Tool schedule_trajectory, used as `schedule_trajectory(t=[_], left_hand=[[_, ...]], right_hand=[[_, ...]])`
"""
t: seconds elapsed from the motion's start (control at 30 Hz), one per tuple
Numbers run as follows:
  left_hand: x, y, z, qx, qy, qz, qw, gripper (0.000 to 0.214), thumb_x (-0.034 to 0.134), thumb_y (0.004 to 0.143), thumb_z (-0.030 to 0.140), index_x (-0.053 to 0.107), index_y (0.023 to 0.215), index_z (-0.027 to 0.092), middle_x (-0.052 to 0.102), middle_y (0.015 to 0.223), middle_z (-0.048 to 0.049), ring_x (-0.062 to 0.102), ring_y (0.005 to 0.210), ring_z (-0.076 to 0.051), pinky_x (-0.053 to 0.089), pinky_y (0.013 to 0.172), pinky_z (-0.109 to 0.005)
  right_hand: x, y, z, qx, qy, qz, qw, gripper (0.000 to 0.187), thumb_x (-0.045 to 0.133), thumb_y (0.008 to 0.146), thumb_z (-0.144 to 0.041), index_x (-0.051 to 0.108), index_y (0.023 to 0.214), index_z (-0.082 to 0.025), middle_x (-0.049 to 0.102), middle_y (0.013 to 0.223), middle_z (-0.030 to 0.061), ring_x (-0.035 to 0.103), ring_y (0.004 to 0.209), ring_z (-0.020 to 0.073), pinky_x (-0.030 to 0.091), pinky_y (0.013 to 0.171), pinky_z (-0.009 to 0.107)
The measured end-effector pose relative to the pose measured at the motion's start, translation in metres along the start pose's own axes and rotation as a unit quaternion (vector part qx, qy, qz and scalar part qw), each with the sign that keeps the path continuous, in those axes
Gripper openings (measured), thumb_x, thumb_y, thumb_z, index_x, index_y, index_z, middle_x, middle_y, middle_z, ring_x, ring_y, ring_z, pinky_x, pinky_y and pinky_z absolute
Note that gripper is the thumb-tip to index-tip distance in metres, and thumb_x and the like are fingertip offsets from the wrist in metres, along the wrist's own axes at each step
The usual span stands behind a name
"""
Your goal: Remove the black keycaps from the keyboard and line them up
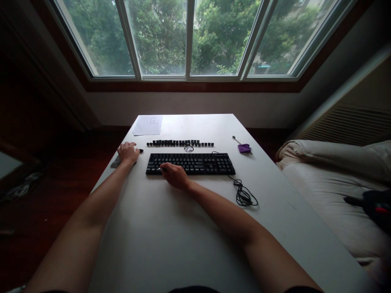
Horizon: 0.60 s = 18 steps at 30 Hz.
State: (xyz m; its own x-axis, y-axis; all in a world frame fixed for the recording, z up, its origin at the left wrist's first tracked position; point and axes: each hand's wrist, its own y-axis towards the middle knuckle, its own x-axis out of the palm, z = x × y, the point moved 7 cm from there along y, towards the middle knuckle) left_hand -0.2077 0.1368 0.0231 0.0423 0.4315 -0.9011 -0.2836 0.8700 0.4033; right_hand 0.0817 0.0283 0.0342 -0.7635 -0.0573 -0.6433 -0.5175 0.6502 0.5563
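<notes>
A black keyboard (198, 163) lies across the white table. At its lower left corner is my right hand (175, 175), thumb and fingers pinched together on something small and dark with a shiny spot. The fingers hide most of it. My left hand (127, 153) rests left of the keyboard with its fingers apart, over a grey cloth (116, 162). Just right of its fingertips sits a small black piece (141, 151). Behind the keyboard, loose black keycaps (174, 143) stand in a row. A round, shiny-rimmed item (188, 149) lies between that row and the keyboard.
The keyboard's cable (244, 195) is coiled on the right. A purple cloth (244, 148) and a thin brush-like stick (236, 139) lie at the back right. A printed paper sheet (148, 125) is at the back left. Beside the table's right edge stands a pale sofa (324, 175).
</notes>
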Motion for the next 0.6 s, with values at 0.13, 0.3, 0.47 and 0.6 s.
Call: schedule_trajectory(t=[0.13, 0.3, 0.47, 0.6], left_hand=[[0.000, -0.010, -0.017, -0.020, 0.030, -0.009, 0.999, 0.037, 0.057, 0.087, 0.040, 0.066, 0.117, 0.021, 0.057, 0.129, -0.0179, 0.047, 0.121, -0.040, 0.041, 0.099, -0.056], [0.006, -0.007, -0.043, 0.023, 0.012, -0.058, 0.998, 0.034, 0.052, 0.089, 0.027, 0.066, 0.119, 0.024, 0.058, 0.125, -0.0143, 0.053, 0.114, -0.033, 0.048, 0.095, -0.045], [0.005, 0.002, -0.048, 0.058, -0.003, -0.063, 0.996, 0.033, 0.052, 0.089, 0.027, 0.068, 0.117, 0.023, 0.059, 0.124, -0.0123, 0.056, 0.113, -0.030, 0.046, 0.102, -0.040], [0.010, 0.007, -0.029, 0.099, -0.023, -0.080, 0.992, 0.037, 0.054, 0.089, 0.032, 0.067, 0.122, 0.026, 0.059, 0.128, -0.0093, 0.056, 0.118, -0.027, 0.044, 0.106, -0.036]], right_hand=[[0.003, -0.001, 0.000, 0.003, 0.002, -0.003, 1.000, 0.022, 0.051, 0.101, -0.030, 0.063, 0.118, -0.022, 0.075, 0.112, 0.0055, 0.071, 0.089, 0.0153, 0.050, 0.079, 0.023], [0.004, -0.001, 0.002, 0.011, 0.005, -0.006, 1.000, 0.022, 0.052, 0.100, -0.029, 0.063, 0.118, -0.022, 0.075, 0.112, 0.0056, 0.071, 0.089, 0.0150, 0.049, 0.079, 0.023], [0.004, 0.000, 0.004, 0.017, 0.004, -0.006, 1.000, 0.022, 0.052, 0.100, -0.030, 0.063, 0.117, -0.023, 0.075, 0.112, 0.0048, 0.071, 0.090, 0.0154, 0.050, 0.080, 0.023], [0.004, 0.000, 0.004, 0.012, 0.009, -0.004, 1.000, 0.022, 0.051, 0.100, -0.030, 0.063, 0.117, -0.022, 0.075, 0.113, 0.0051, 0.071, 0.089, 0.0153, 0.050, 0.080, 0.023]])
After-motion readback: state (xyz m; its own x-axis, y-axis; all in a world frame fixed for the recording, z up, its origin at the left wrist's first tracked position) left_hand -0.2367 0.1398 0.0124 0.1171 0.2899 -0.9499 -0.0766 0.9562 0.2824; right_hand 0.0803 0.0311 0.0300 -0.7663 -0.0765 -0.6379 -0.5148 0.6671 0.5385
